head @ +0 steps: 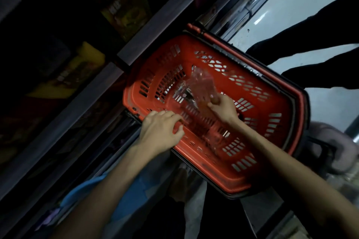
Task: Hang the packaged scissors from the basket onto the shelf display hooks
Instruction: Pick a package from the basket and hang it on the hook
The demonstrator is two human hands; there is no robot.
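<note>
I see right hand (223, 108) pinching scissors pack (196, 85) by its near end — its length runs away toward shelf (155, 35) | left hand (161, 130) curled on red basket (136, 95) rim

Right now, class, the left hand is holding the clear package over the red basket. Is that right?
Not quite: the head view shows the right hand holding the clear package over the red basket. The left hand grips the basket's near rim instead.
</note>
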